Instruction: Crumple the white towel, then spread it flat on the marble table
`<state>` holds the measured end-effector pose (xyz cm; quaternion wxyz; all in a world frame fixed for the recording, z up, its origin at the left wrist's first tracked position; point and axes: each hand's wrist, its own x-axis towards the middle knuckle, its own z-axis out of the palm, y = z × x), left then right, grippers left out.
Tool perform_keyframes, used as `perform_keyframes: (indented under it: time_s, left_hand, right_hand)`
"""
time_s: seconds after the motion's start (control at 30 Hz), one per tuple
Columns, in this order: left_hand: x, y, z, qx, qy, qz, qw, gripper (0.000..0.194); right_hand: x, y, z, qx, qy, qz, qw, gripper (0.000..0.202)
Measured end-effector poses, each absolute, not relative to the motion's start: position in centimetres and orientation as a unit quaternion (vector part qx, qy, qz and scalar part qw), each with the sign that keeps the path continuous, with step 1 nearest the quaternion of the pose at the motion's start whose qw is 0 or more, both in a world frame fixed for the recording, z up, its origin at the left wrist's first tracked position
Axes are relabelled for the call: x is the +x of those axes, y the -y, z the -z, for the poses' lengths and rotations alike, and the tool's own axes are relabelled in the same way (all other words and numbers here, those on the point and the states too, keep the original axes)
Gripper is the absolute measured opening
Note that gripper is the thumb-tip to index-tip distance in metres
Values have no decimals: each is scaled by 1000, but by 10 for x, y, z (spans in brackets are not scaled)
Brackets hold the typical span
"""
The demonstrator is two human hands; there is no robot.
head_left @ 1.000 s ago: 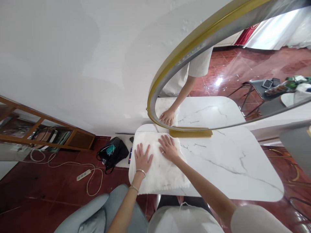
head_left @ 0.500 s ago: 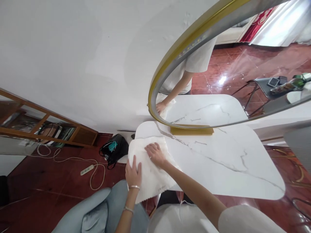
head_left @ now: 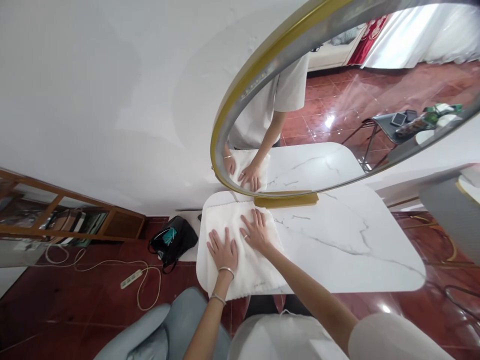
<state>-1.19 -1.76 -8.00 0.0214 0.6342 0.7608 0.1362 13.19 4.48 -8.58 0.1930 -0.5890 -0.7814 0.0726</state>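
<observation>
A white cloth (head_left: 243, 272) with scalloped edges lies spread over the left end of a white marbled tabletop (head_left: 348, 250). On the cloth's left half my left hand (head_left: 224, 250) rests flat, fingers spread, with bracelets at the wrist and forearm. My right hand (head_left: 256, 231) lies flat on its upper right part, fingers apart and a ring on one finger. Just behind the cloth, the gold base (head_left: 287, 200) of an oval mirror (head_left: 322, 115) stands on the tabletop. Both hands and the cloth show in the mirror's reflection.
A black bag (head_left: 174, 242) sits left of the table. On the red floor lie a power strip (head_left: 131, 279) and its cable. A wooden cabinet (head_left: 123, 220) stands along the wall, a blue-grey chair (head_left: 187, 320) at front left, and a grey chair back (head_left: 450, 215) at right.
Both hands have moved right relative to the table, and the cloth has shifted right with them, uncovering the tabletop's left edge. The camera view has swung slightly right.
</observation>
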Motion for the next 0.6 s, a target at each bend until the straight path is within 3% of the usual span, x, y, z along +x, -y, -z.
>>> perform_keyframes:
  time_s: [0.6]
  left_hand:
    - [-1, 1, 78, 688, -717, -104, 46, 50]
  right_hand:
    - [126, -45, 86, -624, 751, -83, 200, 44]
